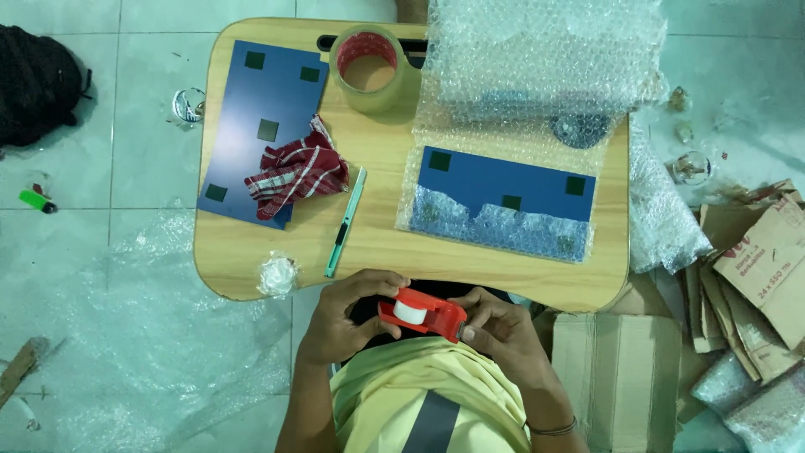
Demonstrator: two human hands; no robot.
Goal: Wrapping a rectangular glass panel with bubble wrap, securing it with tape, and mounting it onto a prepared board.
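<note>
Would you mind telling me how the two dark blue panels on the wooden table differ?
The left blue panel lies bare and angled, with a red checked cloth on its lower corner. The right blue panel lies nearly level, and bubble wrap covers its lower part and surrounds it. Both are dark blue rectangles with small dark square pads, flat on the wooden table.

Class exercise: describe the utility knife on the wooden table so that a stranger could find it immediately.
Start at the light wooden lap table. Between its two dark blue panels, just right of the red checked cloth, lies the utility knife, running top to bottom. It is the only long, thin teal thing there.
</note>
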